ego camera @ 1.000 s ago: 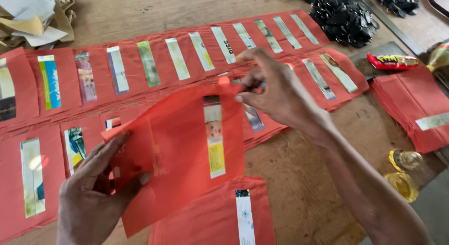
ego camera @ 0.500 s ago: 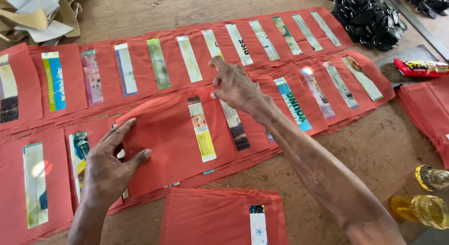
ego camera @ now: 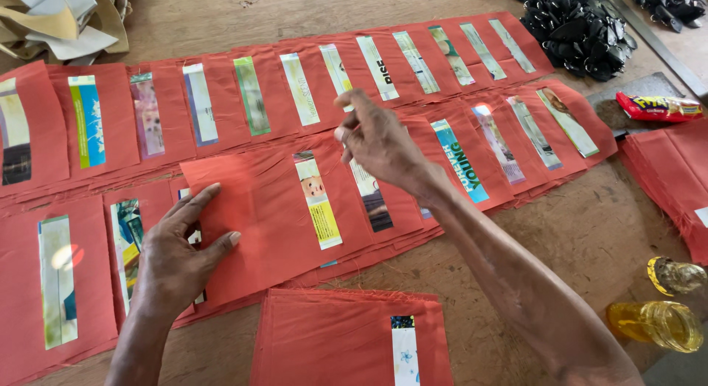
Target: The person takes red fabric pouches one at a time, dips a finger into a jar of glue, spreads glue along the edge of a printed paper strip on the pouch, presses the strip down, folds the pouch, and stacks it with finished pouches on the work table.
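Note:
A red fabric sheet (ego camera: 258,216) with a narrow printed paper strip (ego camera: 318,200) down its middle lies flat in the front row of overlapping red sheets on the wooden table (ego camera: 590,231). My left hand (ego camera: 177,257) rests flat on its left edge, fingers spread. Above the sheet's upper right corner hovers my right hand (ego camera: 376,139), fingers loosely curled, holding nothing I can see. A second row of similar red sheets (ego camera: 413,69) with strips lies behind.
A stack of red sheets (ego camera: 346,338) lies near the front edge, another stack (ego camera: 671,179) at the right. Black clips (ego camera: 575,28) are piled at the back right, next to a red packet (ego camera: 653,106). Two yellow jars (ego camera: 660,323) stand front right. Paper scraps (ego camera: 66,21) sit back left.
The red sheet, held up in both hands a second ago, has been laid flat onto the front row. My right hand has let go and lifted; my left hand presses its edge.

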Motion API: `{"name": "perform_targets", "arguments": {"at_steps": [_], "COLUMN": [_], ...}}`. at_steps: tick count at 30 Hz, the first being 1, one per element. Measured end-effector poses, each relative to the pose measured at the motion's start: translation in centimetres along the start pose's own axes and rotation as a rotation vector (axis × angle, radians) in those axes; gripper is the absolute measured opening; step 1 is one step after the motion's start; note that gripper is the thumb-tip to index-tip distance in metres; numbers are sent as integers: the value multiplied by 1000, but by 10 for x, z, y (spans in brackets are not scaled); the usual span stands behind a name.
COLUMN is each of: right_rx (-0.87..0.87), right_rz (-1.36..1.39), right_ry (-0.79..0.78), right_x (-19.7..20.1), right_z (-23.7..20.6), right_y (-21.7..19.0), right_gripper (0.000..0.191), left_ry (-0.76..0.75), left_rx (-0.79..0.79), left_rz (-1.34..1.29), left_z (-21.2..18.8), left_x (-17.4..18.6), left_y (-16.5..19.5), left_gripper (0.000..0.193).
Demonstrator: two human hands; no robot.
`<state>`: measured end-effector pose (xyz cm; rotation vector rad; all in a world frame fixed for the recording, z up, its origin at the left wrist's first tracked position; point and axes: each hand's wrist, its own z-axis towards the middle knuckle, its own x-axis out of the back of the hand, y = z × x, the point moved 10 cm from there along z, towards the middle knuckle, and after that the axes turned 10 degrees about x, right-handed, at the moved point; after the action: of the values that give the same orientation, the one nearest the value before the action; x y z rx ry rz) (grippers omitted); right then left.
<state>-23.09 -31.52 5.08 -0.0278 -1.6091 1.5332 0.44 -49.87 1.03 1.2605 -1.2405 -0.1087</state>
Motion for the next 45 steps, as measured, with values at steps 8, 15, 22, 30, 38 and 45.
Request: {"name": "perform_targets", "arguments": {"at_steps": [8, 15, 22, 30, 38, 45], "right_rx": [-83, 66, -33, -226, 90, 159], "right_rz": [5, -103, -53, 351, -97, -84], "right_ry": [-88, 24, -61, 73, -40, -12], "right_x": [-19, 23, 36, 43, 35, 35], "right_z": [-37, -94, -209, -300, -325, -334], "right_y": [-21, -55, -52, -14, -51, -67], "right_gripper": [34, 30, 33, 44, 95, 89], "left_ry": [199, 190, -54, -150, -314, -571], "left_rx": [-217, -502, -763, -808, -697, -383], "left_rz": [163, 127, 156, 74, -35, -2], "left_z": [-27, -121, -192, -215, -223, -218], "left_x": [17, -23, -134, -144, -163, -179], "left_y": [34, 78, 114, 134, 139, 136], "left_gripper": [67, 41, 32, 15, 25, 69]}}
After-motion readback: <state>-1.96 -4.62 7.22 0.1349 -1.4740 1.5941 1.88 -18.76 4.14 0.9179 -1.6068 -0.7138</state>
